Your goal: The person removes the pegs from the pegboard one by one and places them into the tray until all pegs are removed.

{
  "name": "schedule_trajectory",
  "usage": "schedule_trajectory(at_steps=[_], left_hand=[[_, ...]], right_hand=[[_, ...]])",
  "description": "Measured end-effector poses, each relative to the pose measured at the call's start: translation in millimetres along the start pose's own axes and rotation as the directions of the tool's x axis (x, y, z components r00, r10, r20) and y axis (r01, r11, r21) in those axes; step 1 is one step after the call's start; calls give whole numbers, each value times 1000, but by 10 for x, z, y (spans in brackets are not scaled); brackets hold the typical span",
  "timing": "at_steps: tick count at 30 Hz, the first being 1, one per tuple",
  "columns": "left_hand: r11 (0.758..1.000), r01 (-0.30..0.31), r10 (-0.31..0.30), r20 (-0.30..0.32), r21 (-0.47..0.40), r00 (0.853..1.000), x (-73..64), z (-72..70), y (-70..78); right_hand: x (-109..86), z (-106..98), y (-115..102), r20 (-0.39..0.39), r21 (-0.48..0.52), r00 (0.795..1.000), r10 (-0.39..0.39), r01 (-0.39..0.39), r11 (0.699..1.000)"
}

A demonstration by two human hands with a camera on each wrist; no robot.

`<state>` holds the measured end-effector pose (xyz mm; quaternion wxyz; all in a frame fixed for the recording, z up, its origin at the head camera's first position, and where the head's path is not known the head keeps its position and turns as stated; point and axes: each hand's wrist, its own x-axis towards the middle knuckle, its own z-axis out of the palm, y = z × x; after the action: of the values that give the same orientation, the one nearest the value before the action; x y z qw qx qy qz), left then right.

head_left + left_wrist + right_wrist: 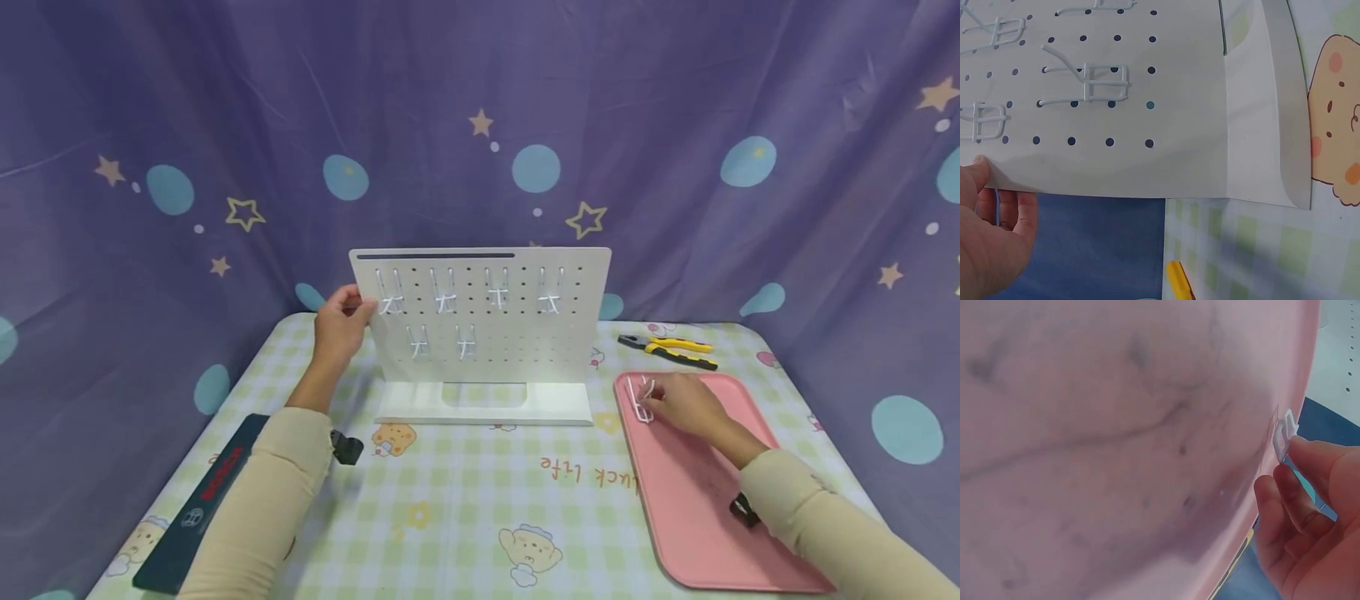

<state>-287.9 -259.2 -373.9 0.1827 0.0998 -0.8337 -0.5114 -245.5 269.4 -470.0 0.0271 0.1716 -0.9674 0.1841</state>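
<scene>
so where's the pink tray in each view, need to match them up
Head: pink tray at lower right.
Left wrist: not in it.
Right wrist: fills most of the picture, left and centre.
Shared landmark: white pegboard, central in head, large at upper left in left wrist, a sliver at upper right in right wrist.

The curtain (420,83) is coloured deep purple-blue and printed with pale blue blobs, beige stars, yellow star outlines and small whitish dots. The tablecloth (450,500) is checked in pale green and white, decorated with cream and tan cartoon figures and orange-red lettering. The board (540,350) is finished in white and patterned with rows of dark holes; the wire hooks (1087,84) are likewise coated white. The tray (697,483) is tinted pink. The pliers (678,342) are handled in yellow and black. The box (202,508) is coloured dark teal, marked with red letters and a pale emblem. The sleeves (262,492) are dyed plain beige.
</scene>
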Motion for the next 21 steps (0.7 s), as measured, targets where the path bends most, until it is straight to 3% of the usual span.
schedule_trajectory(at_steps=[21], left_hand=[[1000,-12,12,-2,-14,1000,-8,-1,7]], right_hand=[[-16,41,48,19,10,999,43,-43,999]])
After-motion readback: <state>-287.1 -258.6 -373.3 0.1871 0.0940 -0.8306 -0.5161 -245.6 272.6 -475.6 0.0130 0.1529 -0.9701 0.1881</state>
